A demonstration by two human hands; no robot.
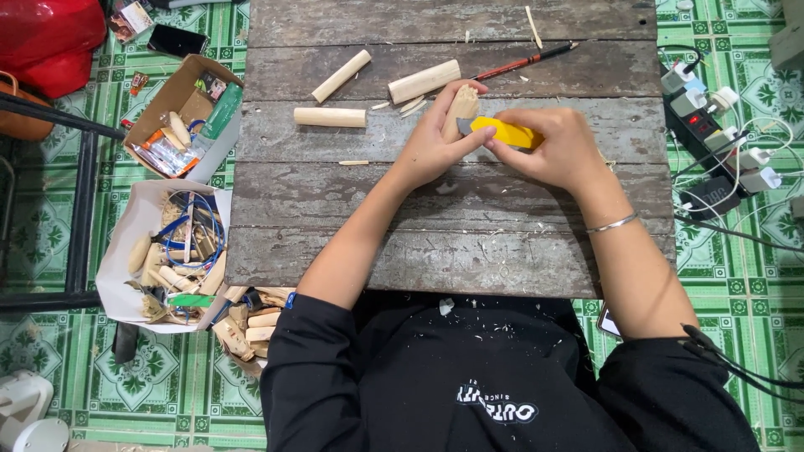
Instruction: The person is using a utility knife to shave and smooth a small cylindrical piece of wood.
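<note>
My left hand (435, 142) grips a short pale wooden piece (463, 105), held upright over a grey plank table (335, 192). My right hand (557, 146) holds a yellow utility knife (502, 131), its blade end lying against the wooden piece near my left thumb. The two hands touch around the wood. A thin silver bracelet (611, 223) sits on my right wrist.
Three wooden dowels (341, 76) (330, 117) (424, 81) and shavings lie at the table's far left. A red-and-black pencil (523, 62) lies behind my hands. Cardboard box (180, 92) and paper-lined box of wood pieces (117, 276) stand left; a power strip (699, 121) with plugs sits right.
</note>
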